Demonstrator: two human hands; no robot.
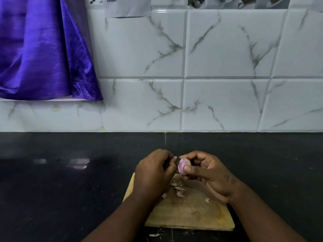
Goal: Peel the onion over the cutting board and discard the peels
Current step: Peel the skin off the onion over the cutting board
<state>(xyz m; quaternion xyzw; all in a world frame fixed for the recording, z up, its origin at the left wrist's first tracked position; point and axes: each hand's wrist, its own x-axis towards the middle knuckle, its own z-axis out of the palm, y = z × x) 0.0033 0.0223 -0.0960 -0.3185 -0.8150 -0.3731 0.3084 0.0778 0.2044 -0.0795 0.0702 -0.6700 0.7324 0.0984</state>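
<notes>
Onion (182, 165): small, purple-pink and partly peeled, held in the air above the far edge of the cutting board (192, 213), between the two hands.
Right hand (209, 175): pinches the onion, with the thumb (187, 168) pressed on its near side and the curled fingers wrapped round its far side.
Left hand (153, 173): just left of the onion, back turned to the camera, fingers curled round a dark slim object (167, 165) whose pale tip points at the onion.
Peels (178, 188): a loose heap of dry scraps on the board, directly below the onion; one separate piece (207, 199) lies further right, beside the right wrist.
Board: wooden, lying on the black counter (70, 180), its left part covered by the left forearm.
Stray scraps (154, 234): on the counter at the board's near edge.
Hard to make out: what the dark object is, and whether its tip touches the onion; the left fingertips are hidden behind the hand.
Backdrop: marbled wall tiles (227, 67), with a purple cloth (43, 49) hanging at far left.
</notes>
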